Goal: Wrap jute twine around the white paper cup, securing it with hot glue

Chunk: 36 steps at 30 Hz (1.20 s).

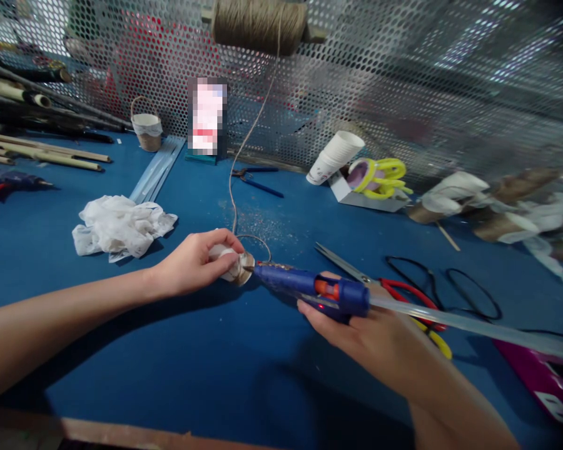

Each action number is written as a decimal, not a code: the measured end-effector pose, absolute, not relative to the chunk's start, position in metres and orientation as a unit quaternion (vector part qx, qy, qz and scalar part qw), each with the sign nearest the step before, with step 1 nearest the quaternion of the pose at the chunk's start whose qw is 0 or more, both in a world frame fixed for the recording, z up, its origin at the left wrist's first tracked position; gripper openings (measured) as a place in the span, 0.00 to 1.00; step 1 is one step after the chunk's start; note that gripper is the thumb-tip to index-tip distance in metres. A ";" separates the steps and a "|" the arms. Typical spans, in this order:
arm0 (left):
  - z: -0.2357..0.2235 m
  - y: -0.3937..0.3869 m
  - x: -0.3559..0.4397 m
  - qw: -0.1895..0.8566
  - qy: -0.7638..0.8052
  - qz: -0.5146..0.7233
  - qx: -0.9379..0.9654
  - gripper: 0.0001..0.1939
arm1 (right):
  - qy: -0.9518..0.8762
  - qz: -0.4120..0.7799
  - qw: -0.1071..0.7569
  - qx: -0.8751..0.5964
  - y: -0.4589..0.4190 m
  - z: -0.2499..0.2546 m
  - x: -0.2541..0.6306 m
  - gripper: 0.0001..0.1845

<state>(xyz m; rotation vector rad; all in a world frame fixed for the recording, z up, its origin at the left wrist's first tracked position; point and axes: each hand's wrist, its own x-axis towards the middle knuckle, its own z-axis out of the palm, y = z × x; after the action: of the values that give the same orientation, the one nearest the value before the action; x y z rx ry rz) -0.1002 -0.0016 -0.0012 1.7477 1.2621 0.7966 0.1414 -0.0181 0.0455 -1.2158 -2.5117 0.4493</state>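
Observation:
My left hand (194,262) is closed round a small paper cup (232,267) lying on its side on the blue table (178,350), with twine wound round its rim end. My right hand (356,331) grips a blue glue gun (309,286), whose nozzle touches the cup's twine-wrapped end. A clear glue stick (473,325) sticks out of the gun's back toward the right. A strand of twine (248,144) runs from the cup up to a big twine spool (258,22) hung on the perforated metal screen.
Red and yellow scissors (403,294) lie just behind my right hand. A crumpled white cloth (122,225) is to the left, sticks (42,150) at far left, a small twine-wrapped basket (146,128) by the screen. Stacked paper cups (335,156), finished cups (488,206) and a black cable (450,287) are on the right.

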 end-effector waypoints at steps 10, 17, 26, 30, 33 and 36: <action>-0.005 -0.004 -0.103 0.381 0.475 0.316 0.728 0.11 | -0.927 -0.030 0.142 -0.346 -0.012 0.033 0.154 0.20; -0.006 -0.005 -0.104 0.372 0.453 0.319 0.745 0.11 | -0.947 -0.035 0.112 -0.298 -0.005 0.037 0.158 0.20; -0.005 -0.005 -0.103 0.366 0.440 0.325 0.752 0.11 | -0.876 0.099 0.153 -0.446 -0.017 0.042 0.149 0.18; -0.006 -0.005 -0.103 0.368 0.436 0.331 0.751 0.11 | -0.908 0.060 0.124 -0.395 -0.010 0.033 0.157 0.17; -0.007 -0.005 -0.103 0.371 0.434 0.331 0.751 0.10 | -0.926 0.055 0.109 -0.358 -0.003 0.029 0.161 0.17; -0.008 -0.006 -0.103 0.368 0.439 0.329 0.751 0.10 | -0.916 0.078 0.113 -0.378 -0.001 0.031 0.157 0.16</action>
<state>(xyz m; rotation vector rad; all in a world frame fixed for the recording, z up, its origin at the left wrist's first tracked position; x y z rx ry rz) -0.1034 -0.0056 -0.0078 1.9286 1.1272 0.8443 0.1574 -0.0008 0.0310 -1.1083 -2.6868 0.2297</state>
